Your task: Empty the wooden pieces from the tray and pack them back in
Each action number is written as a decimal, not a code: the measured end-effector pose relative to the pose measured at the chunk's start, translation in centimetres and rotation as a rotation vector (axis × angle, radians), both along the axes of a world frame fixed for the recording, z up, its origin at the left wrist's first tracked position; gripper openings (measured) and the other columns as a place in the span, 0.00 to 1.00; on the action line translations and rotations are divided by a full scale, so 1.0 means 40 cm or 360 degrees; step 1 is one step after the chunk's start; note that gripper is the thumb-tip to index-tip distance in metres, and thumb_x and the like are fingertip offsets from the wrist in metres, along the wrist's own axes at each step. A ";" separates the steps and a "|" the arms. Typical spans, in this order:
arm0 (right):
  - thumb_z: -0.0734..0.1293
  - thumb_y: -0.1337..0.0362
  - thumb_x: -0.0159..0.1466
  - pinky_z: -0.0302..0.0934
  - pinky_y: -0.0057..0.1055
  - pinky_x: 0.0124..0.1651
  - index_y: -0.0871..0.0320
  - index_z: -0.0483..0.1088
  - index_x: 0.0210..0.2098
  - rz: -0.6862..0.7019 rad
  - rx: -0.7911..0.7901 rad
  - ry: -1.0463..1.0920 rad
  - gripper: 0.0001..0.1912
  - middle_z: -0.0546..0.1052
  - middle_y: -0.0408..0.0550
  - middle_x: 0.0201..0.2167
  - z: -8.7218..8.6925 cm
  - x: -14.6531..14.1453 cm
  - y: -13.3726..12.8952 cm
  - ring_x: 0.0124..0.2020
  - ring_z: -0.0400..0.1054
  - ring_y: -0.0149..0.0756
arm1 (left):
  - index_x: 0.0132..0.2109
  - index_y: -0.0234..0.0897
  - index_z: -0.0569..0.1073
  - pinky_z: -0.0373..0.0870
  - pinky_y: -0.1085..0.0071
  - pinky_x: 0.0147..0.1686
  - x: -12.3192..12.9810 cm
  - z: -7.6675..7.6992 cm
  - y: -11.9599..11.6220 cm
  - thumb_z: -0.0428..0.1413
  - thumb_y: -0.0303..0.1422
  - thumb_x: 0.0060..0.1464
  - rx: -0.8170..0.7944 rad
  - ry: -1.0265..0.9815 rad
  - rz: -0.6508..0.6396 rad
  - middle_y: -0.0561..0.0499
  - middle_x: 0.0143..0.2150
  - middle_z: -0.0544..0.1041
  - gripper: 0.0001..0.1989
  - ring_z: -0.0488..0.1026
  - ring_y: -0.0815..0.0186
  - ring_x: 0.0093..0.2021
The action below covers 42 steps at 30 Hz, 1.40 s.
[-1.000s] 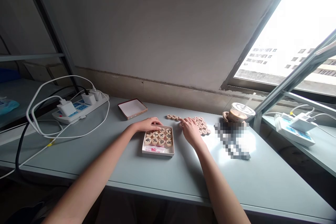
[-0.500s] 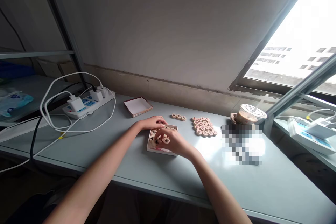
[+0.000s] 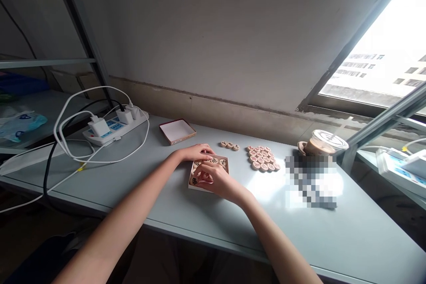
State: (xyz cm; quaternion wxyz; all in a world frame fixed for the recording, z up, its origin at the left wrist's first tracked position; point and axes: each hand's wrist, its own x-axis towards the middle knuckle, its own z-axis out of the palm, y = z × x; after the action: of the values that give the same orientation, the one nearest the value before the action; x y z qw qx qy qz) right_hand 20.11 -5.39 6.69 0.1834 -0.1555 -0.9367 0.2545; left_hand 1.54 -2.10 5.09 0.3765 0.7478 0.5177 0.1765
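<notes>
A small open white box (image 3: 200,189) sits on the desk in front of me, with round wooden Chinese chess pieces (image 3: 214,160) laid inside. My left hand (image 3: 197,152) is at the box's far left side, its fingers and thumb closed over the rim. Over the box's near part, my right hand (image 3: 219,179) curls its fingers downward. Its fingertips are at a black-marked piece (image 3: 194,181) in the near left corner. The hand covers much of the box's middle. Something red shows beneath its fingers.
The box lid (image 3: 178,131) lies upturned behind my left hand. Three pieces (image 3: 230,145) form a row, beside a block of red-marked pieces (image 3: 262,159). A lidded drink cup (image 3: 324,144) stands right, near a pixelated patch. A power strip (image 3: 116,128) with looping cables is left.
My right hand has brought a piece down into the box's near left corner. More pieces along the box's far side now show. The whole view has shifted slightly.
</notes>
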 end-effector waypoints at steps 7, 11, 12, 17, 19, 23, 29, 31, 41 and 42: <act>0.65 0.67 0.59 0.60 0.28 0.39 0.55 0.72 0.34 0.0048 0.0181 -0.0031 0.04 0.73 0.45 0.32 0.000 -0.005 0.000 0.35 0.66 0.32 | 0.48 0.42 0.71 0.63 0.74 0.42 0.002 0.002 0.001 0.49 0.43 0.54 0.0047 0.0029 0.0001 0.50 0.50 0.67 0.18 0.67 0.63 0.46; 0.63 0.61 0.61 0.58 0.31 0.45 0.53 0.72 0.37 -0.0159 0.0280 0.0028 0.07 0.74 0.45 0.39 0.005 0.017 0.050 0.42 0.65 0.34 | 0.46 0.39 0.72 0.64 0.73 0.40 0.001 -0.002 0.008 0.48 0.43 0.54 0.0065 -0.0013 -0.0046 0.48 0.48 0.67 0.18 0.67 0.63 0.44; 0.62 0.60 0.62 0.56 0.33 0.48 0.52 0.72 0.40 -0.0351 0.0354 0.0042 0.09 0.73 0.46 0.42 0.002 0.030 0.073 0.45 0.64 0.35 | 0.46 0.38 0.72 0.64 0.73 0.41 0.001 -0.003 0.010 0.47 0.44 0.55 0.0086 -0.0022 -0.0060 0.48 0.47 0.67 0.18 0.67 0.63 0.44; 0.55 0.63 0.65 0.46 0.45 0.56 0.56 0.59 0.57 -0.1152 0.0747 -0.0315 0.21 0.61 0.53 0.59 -0.052 0.109 0.184 0.58 0.51 0.44 | 0.47 0.40 0.73 0.63 0.73 0.45 -0.001 -0.002 0.008 0.47 0.48 0.55 0.0121 -0.0068 -0.0073 0.48 0.47 0.67 0.22 0.66 0.62 0.47; 0.54 0.63 0.65 0.40 0.48 0.59 0.57 0.57 0.58 -0.1147 0.0774 -0.0462 0.21 0.59 0.52 0.60 -0.073 0.127 0.201 0.61 0.47 0.44 | 0.45 0.39 0.74 0.63 0.73 0.43 -0.001 0.002 0.005 0.48 0.48 0.54 0.0122 -0.0080 -0.0046 0.47 0.47 0.68 0.22 0.67 0.62 0.46; 0.55 0.65 0.65 0.38 0.46 0.60 0.56 0.64 0.50 -0.1104 0.0769 -0.0466 0.15 0.68 0.52 0.52 -0.071 0.130 0.187 0.55 0.56 0.41 | 0.40 0.38 0.76 0.64 0.71 0.41 0.002 0.004 0.004 0.50 0.50 0.51 0.0218 -0.0070 0.0046 0.47 0.44 0.71 0.21 0.69 0.62 0.42; 0.58 0.65 0.63 0.48 0.40 0.53 0.57 0.67 0.38 -0.1157 0.0695 -0.0437 0.07 0.73 0.50 0.39 -0.041 0.125 0.174 0.42 0.64 0.38 | 0.33 0.35 0.75 0.64 0.70 0.36 0.003 -0.026 0.027 0.50 0.51 0.49 0.0494 -0.0012 0.0323 0.47 0.36 0.73 0.23 0.70 0.61 0.37; 0.60 0.63 0.63 0.50 0.39 0.51 0.57 0.68 0.38 -0.1171 0.0647 -0.0418 0.07 0.73 0.49 0.38 -0.045 0.128 0.181 0.41 0.65 0.38 | 0.34 0.36 0.75 0.64 0.69 0.37 0.002 -0.035 0.033 0.50 0.51 0.49 0.0579 0.0037 0.0372 0.47 0.36 0.74 0.22 0.70 0.60 0.37; 0.59 0.68 0.64 0.59 0.27 0.43 0.60 0.71 0.40 -0.1007 0.0391 -0.0182 0.10 0.71 0.51 0.41 -0.067 0.126 0.197 0.37 0.67 0.33 | 0.37 0.42 0.74 0.62 0.71 0.30 -0.047 0.011 0.025 0.47 0.53 0.48 0.0569 0.0493 0.0501 0.48 0.36 0.73 0.22 0.70 0.57 0.36; 0.59 0.68 0.64 0.60 0.27 0.43 0.60 0.70 0.40 -0.1014 0.0378 -0.0173 0.10 0.71 0.51 0.41 -0.068 0.127 0.198 0.37 0.67 0.32 | 0.36 0.42 0.74 0.61 0.72 0.26 -0.056 0.015 0.024 0.49 0.54 0.46 0.0436 0.0481 0.0493 0.48 0.32 0.73 0.22 0.71 0.58 0.32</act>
State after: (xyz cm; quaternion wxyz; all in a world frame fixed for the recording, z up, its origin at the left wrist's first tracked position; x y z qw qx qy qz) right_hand 25.18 2.52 3.98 0.2202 -0.4313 -0.8725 0.0650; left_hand -0.70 -1.14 5.69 0.1585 0.7215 0.6477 0.1867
